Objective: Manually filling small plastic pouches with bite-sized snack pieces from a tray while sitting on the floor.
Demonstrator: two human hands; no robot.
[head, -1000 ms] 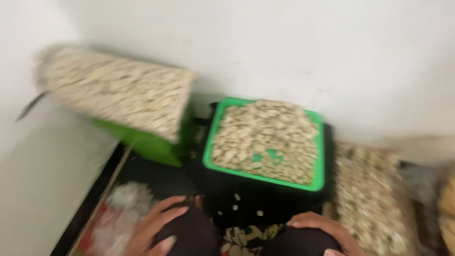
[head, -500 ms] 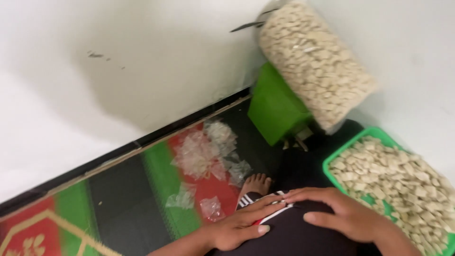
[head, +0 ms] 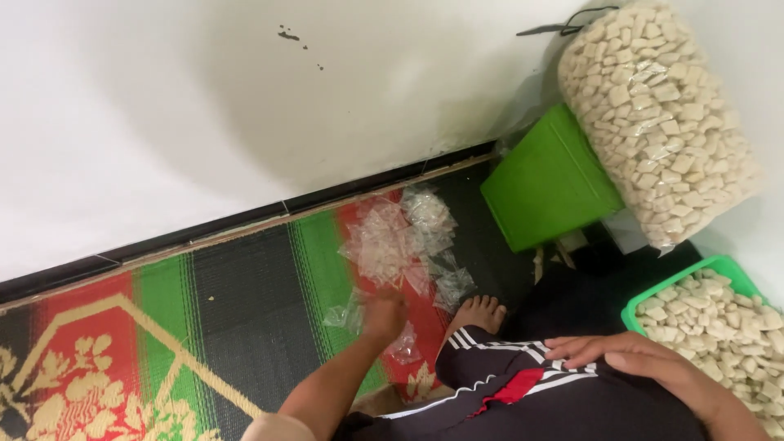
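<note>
My left hand point(head: 382, 314) reaches down onto a scatter of small clear plastic bags point(head: 400, 243) lying on the woven mat point(head: 204, 327); its fingers curl over one bag, and whether they grip it is unclear. My right hand point(head: 621, 358) lies flat and open on my thigh in black trousers with white stripes point(head: 523, 392). My bare foot point(head: 480, 314) rests beside the bags. At the right edge a green tray point(head: 653, 300) holds several pale crackers.
A big clear sack of pale crackers point(head: 653, 122) leans on the white wall above a green box point(head: 547, 180). A dark skirting strip point(head: 245, 220) runs along the mat's far edge. The mat is red, green and black with a gold flower pattern.
The view has swung left and settled. My left hand has left my thigh and reached out onto the plastic bags. My right hand has stayed on my leg.
</note>
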